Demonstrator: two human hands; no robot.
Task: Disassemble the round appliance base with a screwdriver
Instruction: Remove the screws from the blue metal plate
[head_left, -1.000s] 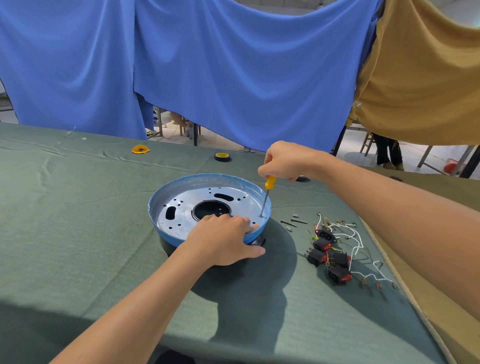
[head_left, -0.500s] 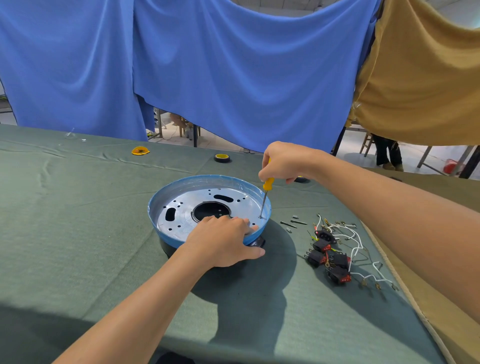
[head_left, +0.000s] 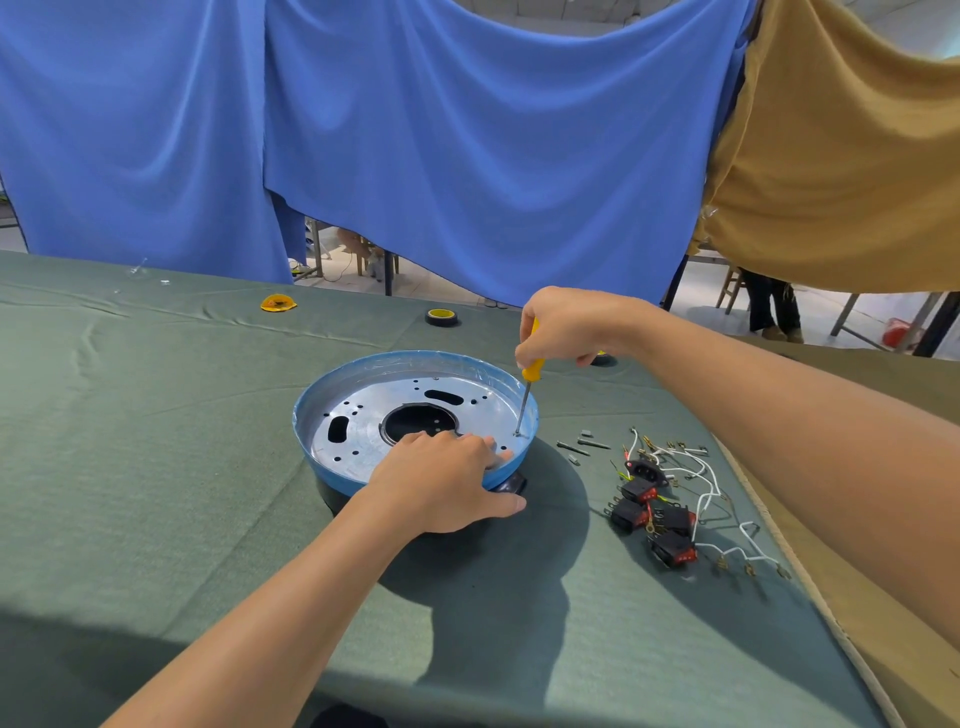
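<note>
Change against the earlier frames: none of note. Same seat for the tip, same grip above it, same brace on the near rim.

Screwdriver (head_left: 525, 400): long axis close to vertical, tip down, yellow handle up and leaning slightly right of the tip. Tip planted on the silver plate at the right inner edge of the round appliance base (head_left: 337, 478), just inside the blue rim.

Right hand (head_left: 571, 327): fingers curled tight round the handle from above, lower end of the handle showing beneath the fist.

Left hand (head_left: 447, 483): laid flat over the near rim, fingers fairly straight on the plate, thumb stretched along the outside beside the black lower section. Nothing grasped.

Base position: centre of the green-covered table (head_left: 156, 441), open side up, round opening in the middle of the plate.

To the right of the base, apart from it: loose screws (head_left: 582, 447), then a cluster of black switches with white wires (head_left: 654, 514). At the far edge: tape roll (head_left: 441, 316) and a small yellow item (head_left: 279, 303). Behind: blue cloth (head_left: 467, 156) and tan cloth (head_left: 841, 156), both hanging.
</note>
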